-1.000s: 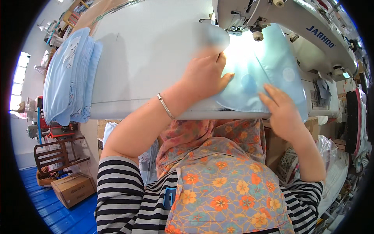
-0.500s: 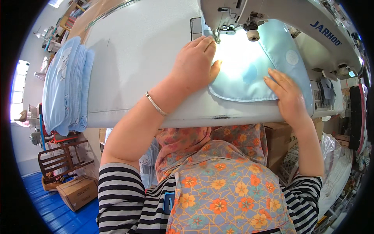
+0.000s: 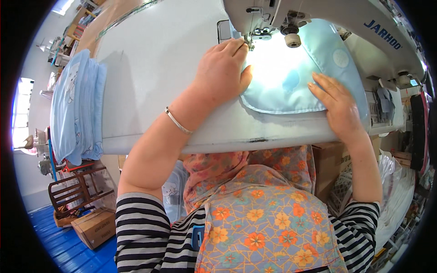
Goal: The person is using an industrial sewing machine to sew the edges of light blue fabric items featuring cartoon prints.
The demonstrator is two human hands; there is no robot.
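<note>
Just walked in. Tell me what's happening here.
A person is at a sewing machine with both bare hands on a light blue cloth. The left hand is at its left edge, fingertips close to the presser foot; the right hand rests on its right part. A lamp's glare washes out the middle. A stack of folded light blue cloths sits on the table, at the far left.
</note>
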